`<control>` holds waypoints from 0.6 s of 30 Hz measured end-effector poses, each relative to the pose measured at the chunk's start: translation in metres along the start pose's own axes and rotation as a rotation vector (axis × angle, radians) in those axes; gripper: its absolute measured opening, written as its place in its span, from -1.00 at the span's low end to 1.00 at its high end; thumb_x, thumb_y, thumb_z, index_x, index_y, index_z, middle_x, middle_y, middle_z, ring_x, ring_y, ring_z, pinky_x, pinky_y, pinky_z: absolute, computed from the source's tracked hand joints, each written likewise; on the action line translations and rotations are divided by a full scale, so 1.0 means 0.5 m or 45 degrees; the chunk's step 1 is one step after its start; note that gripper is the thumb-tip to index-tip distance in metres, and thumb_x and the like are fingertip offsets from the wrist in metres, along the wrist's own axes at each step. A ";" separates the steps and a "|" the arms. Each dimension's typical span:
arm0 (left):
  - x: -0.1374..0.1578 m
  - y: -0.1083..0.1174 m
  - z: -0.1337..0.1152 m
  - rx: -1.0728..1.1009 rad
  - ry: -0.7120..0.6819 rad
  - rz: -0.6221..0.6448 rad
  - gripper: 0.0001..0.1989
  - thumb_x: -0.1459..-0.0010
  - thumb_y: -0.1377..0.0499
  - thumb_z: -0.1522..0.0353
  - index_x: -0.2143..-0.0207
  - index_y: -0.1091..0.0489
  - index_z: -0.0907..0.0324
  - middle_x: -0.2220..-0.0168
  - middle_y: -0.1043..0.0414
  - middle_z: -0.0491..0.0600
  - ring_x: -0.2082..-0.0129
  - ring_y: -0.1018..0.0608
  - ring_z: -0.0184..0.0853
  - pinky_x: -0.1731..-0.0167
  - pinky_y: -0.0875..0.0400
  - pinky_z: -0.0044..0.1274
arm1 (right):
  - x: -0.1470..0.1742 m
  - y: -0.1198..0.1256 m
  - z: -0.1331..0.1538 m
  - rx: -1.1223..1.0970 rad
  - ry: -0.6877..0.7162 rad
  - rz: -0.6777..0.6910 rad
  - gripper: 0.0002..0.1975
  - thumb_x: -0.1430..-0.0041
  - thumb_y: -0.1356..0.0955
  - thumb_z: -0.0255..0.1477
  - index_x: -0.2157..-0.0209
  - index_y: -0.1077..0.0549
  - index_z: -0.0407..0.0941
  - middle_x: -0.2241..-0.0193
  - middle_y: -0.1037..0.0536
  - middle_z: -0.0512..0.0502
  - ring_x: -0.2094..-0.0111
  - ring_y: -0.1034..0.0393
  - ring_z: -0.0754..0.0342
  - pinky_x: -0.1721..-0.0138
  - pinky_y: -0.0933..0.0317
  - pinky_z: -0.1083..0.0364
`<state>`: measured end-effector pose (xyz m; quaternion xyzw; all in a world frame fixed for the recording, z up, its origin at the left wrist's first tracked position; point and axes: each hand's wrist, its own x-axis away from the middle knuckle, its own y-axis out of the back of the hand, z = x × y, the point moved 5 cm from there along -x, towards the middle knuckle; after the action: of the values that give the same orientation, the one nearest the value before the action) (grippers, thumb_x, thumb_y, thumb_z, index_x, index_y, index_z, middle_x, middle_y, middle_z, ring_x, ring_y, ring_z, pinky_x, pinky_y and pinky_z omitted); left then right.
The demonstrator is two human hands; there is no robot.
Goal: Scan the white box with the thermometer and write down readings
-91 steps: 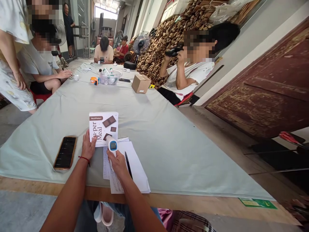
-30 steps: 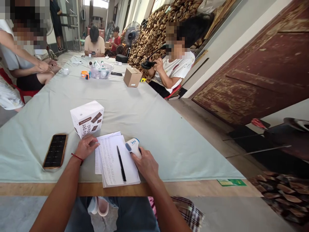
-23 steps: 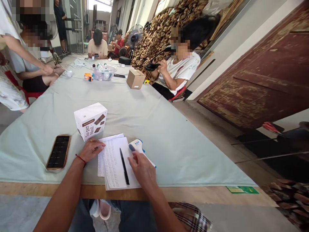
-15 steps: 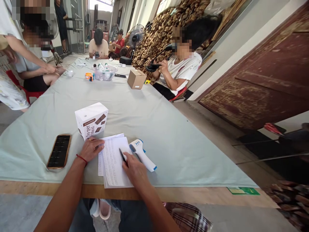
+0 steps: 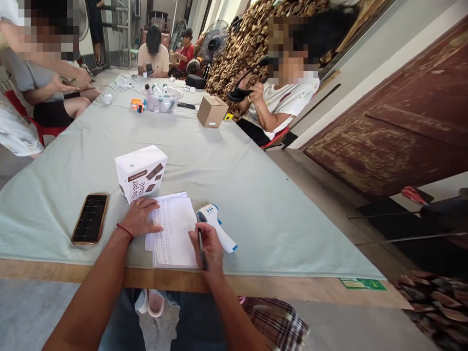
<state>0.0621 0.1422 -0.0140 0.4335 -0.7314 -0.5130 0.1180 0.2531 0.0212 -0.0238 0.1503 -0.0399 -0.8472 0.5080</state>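
Black pen [image 5: 201, 243] gripped in the right hand [image 5: 210, 246], thumb and fingers closed around it, shaft held steeply over the right side of the stacked papers [image 5: 181, 234]; contact of the tip with the sheet cannot be told. Nothing is grasped by the left hand [image 5: 142, 217]: it is laid palm down, fingers loosely spread, thumb resting on the left part of the top sheet, which is covered there in rows of small handwriting, too small to be read. A red cord [image 5: 125, 230] is worn at the left wrist. Just beyond the left fingers a white carton [image 5: 142, 173] is stood upright, marked "Super Meal"; whether it is touched cannot be made out. A white and blue handheld thermometer [image 5: 220, 229] is laid to the right of the papers, its head just beside the right hand. A phone [image 5: 90, 219] in an orange-brown case is placed to the left, well apart from the papers. All are borne by a table [image 5: 278, 214] covered in pale grey-green cloth. Farther off, a clear tub [image 5: 164, 105] filled with bottles and a cardboard box [image 5: 212, 112] are seen. At far right, a dark object [image 5: 239, 92] is held by a seated person [image 5: 285, 107].
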 end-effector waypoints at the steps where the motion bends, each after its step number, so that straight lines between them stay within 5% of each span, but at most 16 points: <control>1: 0.000 -0.002 0.000 0.005 -0.001 0.001 -0.35 0.25 -0.41 0.13 0.04 -0.42 0.04 -0.08 -0.37 0.02 -0.09 -0.34 -0.01 -0.12 -0.15 -0.16 | 0.001 0.000 0.002 -0.019 -0.033 -0.043 -0.66 -0.14 -0.29 -0.15 0.20 -0.44 -0.11 0.46 -0.42 -0.03 0.39 -0.32 0.06 0.27 -0.28 0.04; 6: -0.001 -0.003 -0.004 0.023 -0.010 -0.047 -0.35 0.30 -0.43 0.15 0.07 -0.44 0.06 -0.05 -0.38 0.01 -0.07 -0.36 0.00 -0.11 -0.16 -0.16 | -0.009 -0.024 0.022 -0.204 -0.167 0.082 -0.64 -0.10 -0.27 -0.20 0.18 -0.49 -0.13 0.43 -0.49 -0.04 0.41 -0.37 0.07 0.26 -0.30 0.02; 12: 0.002 -0.006 -0.018 -0.026 0.012 -0.020 -0.36 0.26 -0.40 0.17 0.05 -0.40 0.05 -0.07 -0.35 0.01 -0.08 -0.34 -0.01 -0.13 -0.12 -0.19 | -0.016 -0.038 0.004 -0.082 -0.240 0.133 -0.78 0.12 -0.33 -0.28 0.43 -0.46 -0.11 0.55 -0.47 0.01 0.49 -0.32 0.07 0.42 -0.25 0.08; 18: 0.010 -0.016 -0.039 -0.070 0.012 -0.055 -0.20 0.34 -0.41 0.06 0.00 -0.32 0.11 -0.09 -0.27 0.12 -0.10 -0.29 0.05 -0.14 -0.07 -0.15 | 0.003 -0.052 0.008 0.037 -0.117 0.136 -0.84 0.08 -0.30 -0.27 0.54 -0.38 -0.08 0.62 -0.42 0.04 0.53 -0.28 0.10 0.45 -0.22 0.11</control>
<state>0.0754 0.1251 -0.0136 0.4483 -0.7068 -0.5334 0.1223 0.2291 0.0322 -0.0259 0.1161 -0.0834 -0.8242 0.5479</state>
